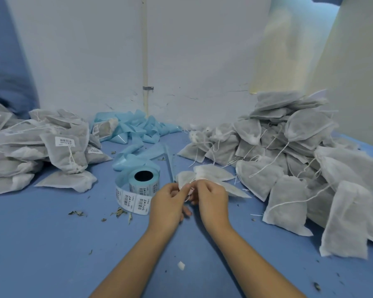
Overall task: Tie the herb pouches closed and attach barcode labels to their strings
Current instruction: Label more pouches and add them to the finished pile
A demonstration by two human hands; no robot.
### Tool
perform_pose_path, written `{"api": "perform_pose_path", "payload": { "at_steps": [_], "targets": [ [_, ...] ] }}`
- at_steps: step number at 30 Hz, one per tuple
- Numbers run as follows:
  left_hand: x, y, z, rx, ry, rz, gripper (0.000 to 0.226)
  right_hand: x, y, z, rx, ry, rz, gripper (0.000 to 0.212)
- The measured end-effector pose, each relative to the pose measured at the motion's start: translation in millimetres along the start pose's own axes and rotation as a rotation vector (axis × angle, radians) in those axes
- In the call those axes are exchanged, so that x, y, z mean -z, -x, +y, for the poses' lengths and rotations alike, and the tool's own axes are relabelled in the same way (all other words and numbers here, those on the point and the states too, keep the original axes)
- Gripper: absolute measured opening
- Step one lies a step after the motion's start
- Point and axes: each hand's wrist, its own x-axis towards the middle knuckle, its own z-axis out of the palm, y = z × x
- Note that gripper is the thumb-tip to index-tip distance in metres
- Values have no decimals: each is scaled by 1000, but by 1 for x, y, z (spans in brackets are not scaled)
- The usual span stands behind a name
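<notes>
A white mesh herb pouch (pixel 211 175) lies on the blue surface in front of me, its gathered neck turned toward my hands. My left hand (pixel 169 201) and my right hand (pixel 211 196) meet at that neck, and the fingertips of both pinch the pouch's thin white string (pixel 188 195). A roll of barcode labels (pixel 141 186) on blue backing stands just left of my left hand, with a strip of labels trailing toward me.
Labelled pouches (pixel 65 147) are heaped at the left. A bigger heap of unlabelled pouches (pixel 299 160) with loose strings fills the right. Crumpled blue backing tape (pixel 136 130) lies by the white wall. Dried herb bits (pixel 119 211) dot the blue surface (pixel 52 244).
</notes>
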Motion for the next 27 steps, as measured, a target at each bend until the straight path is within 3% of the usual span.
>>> {"api": "perform_pose_path", "payload": {
  "at_steps": [7,11,14,17,20,24,27],
  "targets": [
    [3,-3,5,-53,88,191,18,9,0,-2,223,460,185,18],
    [7,-6,13,8,307,278,19,6,4,-3,425,450,237,14],
    [10,-6,23,22,449,229,17,1,8,-4,501,287,178,16],
    [8,-5,27,26,499,119,13,-4,11,-6,378,61,116,7],
    [1,-4,22,74,570,-26,11,-7,10,-5,174,-3,23,20],
    [-3,-4,12,129,487,-117,48,-5,6,-7,34,-175,-120,19],
    [-2,-3,9,110,425,-122,59,-3,7,-10,-105,-347,-223,11]
  ]
}}
